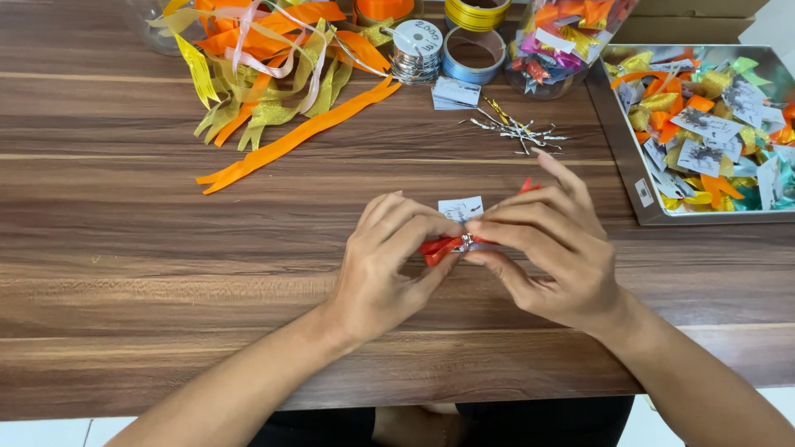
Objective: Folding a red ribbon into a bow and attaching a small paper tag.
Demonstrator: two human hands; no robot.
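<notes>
Hands (464, 248) pinch red bow (439, 247) — white tag (460, 209).

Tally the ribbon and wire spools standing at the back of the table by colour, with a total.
Silver wire spool: 1
Blue ribbon spool: 1
Gold ribbon spool: 1
Orange ribbon spool: 1
Total: 4

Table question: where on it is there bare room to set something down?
The wooden table is bare on its whole left side, below the ribbon pile and left of the left hand. The far edge is crowded with spools and wire ties; the metal tray fills the right.
</notes>
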